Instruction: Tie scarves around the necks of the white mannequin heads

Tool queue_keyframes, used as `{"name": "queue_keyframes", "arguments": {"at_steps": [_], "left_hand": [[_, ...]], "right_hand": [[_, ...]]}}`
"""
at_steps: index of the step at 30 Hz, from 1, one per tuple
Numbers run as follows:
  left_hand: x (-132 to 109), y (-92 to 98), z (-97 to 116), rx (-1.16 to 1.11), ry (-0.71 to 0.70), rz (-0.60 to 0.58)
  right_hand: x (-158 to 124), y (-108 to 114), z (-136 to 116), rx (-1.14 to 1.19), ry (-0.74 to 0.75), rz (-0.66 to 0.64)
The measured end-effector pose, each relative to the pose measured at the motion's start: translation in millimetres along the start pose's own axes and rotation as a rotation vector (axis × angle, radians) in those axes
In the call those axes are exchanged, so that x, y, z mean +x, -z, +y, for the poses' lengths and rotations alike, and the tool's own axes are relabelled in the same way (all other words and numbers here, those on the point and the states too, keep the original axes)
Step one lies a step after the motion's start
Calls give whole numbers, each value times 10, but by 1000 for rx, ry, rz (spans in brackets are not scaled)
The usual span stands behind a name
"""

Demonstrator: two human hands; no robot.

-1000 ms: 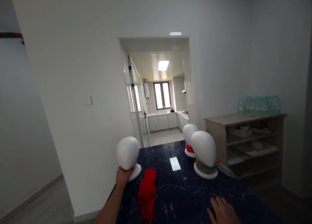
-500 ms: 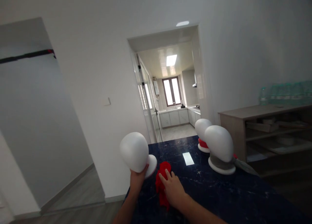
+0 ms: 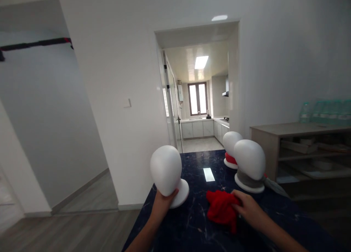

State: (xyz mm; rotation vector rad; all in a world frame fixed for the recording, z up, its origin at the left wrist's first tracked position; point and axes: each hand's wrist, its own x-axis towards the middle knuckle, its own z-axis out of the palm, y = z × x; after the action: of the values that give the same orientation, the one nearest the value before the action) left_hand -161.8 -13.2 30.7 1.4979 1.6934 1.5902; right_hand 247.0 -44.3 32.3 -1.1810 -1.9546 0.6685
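Observation:
My left hand (image 3: 162,203) is wrapped round the neck of a white mannequin head (image 3: 166,169), which leans on its round base at the near left of the dark marble table (image 3: 197,222). My right hand (image 3: 246,207) grips a bunched red cloth (image 3: 221,209) lying on the table in front of me. Two more white mannequin heads stand further back: one (image 3: 249,160) with a grey cloth round its neck, and one (image 3: 230,143) behind it with a red cloth at its base.
A wooden shelf unit (image 3: 301,149) with water bottles (image 3: 326,111) on top stands at the right wall. A doorway (image 3: 197,87) ahead leads to a kitchen. An open passage with grey floor lies to the left of the table.
My right hand closed on the red cloth and dragged it right across the table. My left hand kept hold of the mannequin head, which shifted slightly right in view.

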Motion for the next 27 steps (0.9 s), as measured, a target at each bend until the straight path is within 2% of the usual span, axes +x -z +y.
{"name": "queue_keyframes", "arguments": {"at_steps": [3,5,8,12,15,19,24,27], "left_hand": [[-296,-259,74,-77,4,-104],[-480,-463,140,-117,-3,-162],[-679,-772,234,-120,-36,-215],[-770,-1040,290,-52,-103,-190],[-762,-1082,285,15,-153,-151],[-734,-1035,274,117,-205,-106],[-760,-893,203,82,-101,-260],[-918,-737,118,81,-60,-300]], "right_hand": [[-516,423,239,61,-102,-35],[-793,611,352,37,-138,-32],[-1058,774,439,-22,-169,-18],[-1193,851,463,108,-197,-59],[-1220,868,495,121,-190,-46],[-1189,877,559,30,-136,-30],[-1097,894,490,-76,-87,-49],[-1067,934,386,-130,-112,-75]]}}
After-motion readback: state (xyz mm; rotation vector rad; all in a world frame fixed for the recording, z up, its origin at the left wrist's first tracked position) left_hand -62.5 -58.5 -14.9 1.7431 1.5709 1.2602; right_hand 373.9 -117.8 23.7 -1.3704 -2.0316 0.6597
